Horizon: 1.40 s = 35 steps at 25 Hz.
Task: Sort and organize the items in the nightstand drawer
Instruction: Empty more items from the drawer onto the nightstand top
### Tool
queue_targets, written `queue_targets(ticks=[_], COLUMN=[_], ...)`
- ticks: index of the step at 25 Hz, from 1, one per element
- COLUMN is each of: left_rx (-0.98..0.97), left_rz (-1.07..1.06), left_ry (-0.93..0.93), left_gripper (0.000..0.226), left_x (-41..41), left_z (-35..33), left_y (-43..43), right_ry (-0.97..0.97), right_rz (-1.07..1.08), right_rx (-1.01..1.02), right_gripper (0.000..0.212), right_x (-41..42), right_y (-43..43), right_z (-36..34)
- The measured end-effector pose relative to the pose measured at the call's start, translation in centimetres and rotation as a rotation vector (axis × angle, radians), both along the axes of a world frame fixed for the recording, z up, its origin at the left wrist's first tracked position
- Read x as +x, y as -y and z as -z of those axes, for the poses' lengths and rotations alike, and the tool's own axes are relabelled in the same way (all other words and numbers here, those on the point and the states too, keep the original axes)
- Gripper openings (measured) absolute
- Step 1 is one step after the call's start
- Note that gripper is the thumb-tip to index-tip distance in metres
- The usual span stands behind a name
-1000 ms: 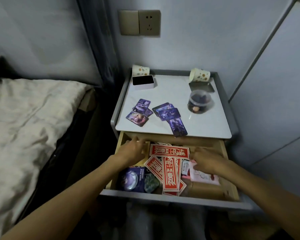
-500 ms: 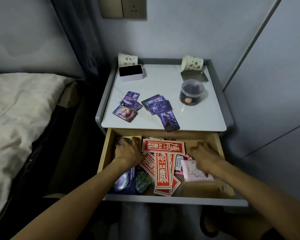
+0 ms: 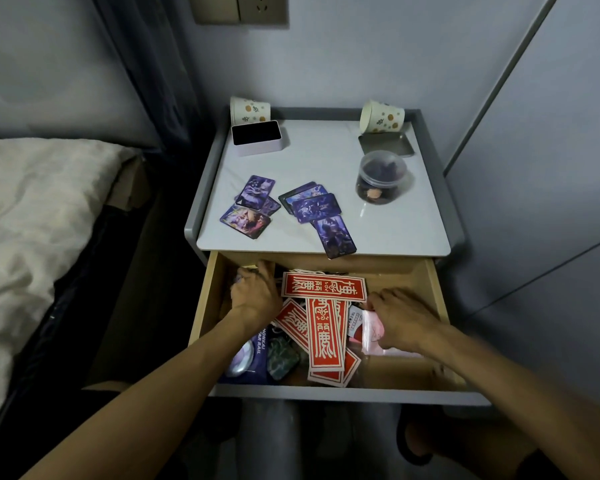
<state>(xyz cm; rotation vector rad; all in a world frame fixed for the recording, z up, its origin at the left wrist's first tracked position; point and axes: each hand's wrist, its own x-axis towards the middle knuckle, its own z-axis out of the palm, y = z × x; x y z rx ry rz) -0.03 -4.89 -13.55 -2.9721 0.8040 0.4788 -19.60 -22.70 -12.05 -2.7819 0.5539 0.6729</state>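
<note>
We see a bare left hand (image 3: 255, 296) and a bare right hand (image 3: 402, 320). Back from the fingers, both forearms (image 3: 174, 379) run uncovered to the edge of view. Well behind the right fingers, a foot wears a dark open slipper (image 3: 407, 452), dimly lit.

Paper cups (image 3: 249, 110): two. Purple picture cards (image 3: 317, 208) on surface (image 3: 326, 161): seven visible. Open tin (image 3: 257, 136): one. Metal tray (image 3: 388, 145): one. Clear jar (image 3: 380, 176): one. Red strips (image 3: 324, 288) in drawer (image 3: 439, 296): at least four, overlapping, exact count unclear. Pink packet (image 3: 373, 336): one.
</note>
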Motion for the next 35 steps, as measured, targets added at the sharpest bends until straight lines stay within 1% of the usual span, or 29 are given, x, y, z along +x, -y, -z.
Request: queue_targets(ticks=[3, 5, 7, 9, 10, 12, 13, 15, 17, 20, 22, 24, 26, 28, 30, 32, 35], left_rx=[0.003, 0.024, 0.031, 0.012, 0.000, -0.030, -0.042, -0.084, -0.152, -0.289, -0.408, -0.480, -0.513, -0.524, -0.509, -0.479, -0.453], left_rz=[0.098, 0.145, 0.175, 0.225, 0.263, 0.343, 0.377, 0.427, 0.451, 0.437, 0.397, 0.382, 0.425, 0.518, 0.593, 0.655, 0.734], left_ry=[0.079, 0.125, 0.138, 0.142, 0.135, 0.103, 0.074, 0.035, 0.052, 0.165, 0.278, 0.354, 0.391, 0.438, 0.473, 0.467, 0.468], left_gripper=[0.054, 0.053, 0.054, 0.055, 0.056, 0.050, 0.044, 0.038, 0.035, 0.043, 0.057, 0.065, 0.070, 0.071, 0.069, 0.064, 0.062], left_x=[0.0, 0.1, 0.1, 0.1, 0.0, -0.3, -0.6, -1.3, -1.6, 0.1, 2.4, 4.7, 6.9, 8.8, 11.0, 13.0, 14.8], left_z=[-1.2, -2.1, -3.1, -4.2, -5.0, -7.4, -9.1, -13.3, -17.2, -20.9, -21.6, -21.1, -19.8, -17.9, -15.6, -13.3, -10.6], left_y=[-0.4, -1.2, -2.1, -3.3, -3.8, -5.0, -5.4, -5.6, -5.0, -2.5, 0.1, 3.5, 6.9, 9.8, 12.4, 14.2, 15.6], right_ry=[-0.014, -0.029, 0.001, 0.096, 0.173, 0.326, 0.373, 0.462, 0.539, 0.625, 0.680, 0.747, 0.789, 0.770, 0.709, 0.598, 0.379], right_rz=[0.012, 0.038, 0.003, -0.009, -0.011, 0.043, 0.075, 0.043, 0.065, 0.264, 0.382, 0.411, 0.380, 0.297, 0.224, 0.162, 0.083], right_rx=[0.038, 0.063, 0.076, 0.102, 0.118, 0.192, 0.201, 0.165, 0.161, 0.177, 0.177, 0.129, 0.057, -0.034, -0.095, -0.135, -0.159], right_gripper=[0.074, 0.070, 0.065, 0.061, 0.057, 0.045, 0.047, 0.058, 0.064, 0.064, 0.061, 0.055, 0.049, 0.045, 0.044, 0.047, 0.050], right_x=[-0.2, -0.3, -0.2, 0.3, 0.8, 1.6, 2.2, 3.4, 4.7, 7.0, 8.6, 10.3, 12.6, 15.4, 18.6, 21.5, 24.1], right_y=[0.5, 0.4, -0.1, -0.7, -1.0, -1.8, -2.2, -2.4, -1.8, 0.8, 3.3, 6.0, 8.8, 11.2, 13.6, 15.5, 17.2], right_z=[-0.5, -1.2, -2.5, -4.5, -5.4, -7.8, -9.0, -11.7, -14.2, -16.6, -17.9, -19.0, -19.6, -19.8, -19.4, -18.5, -16.3])
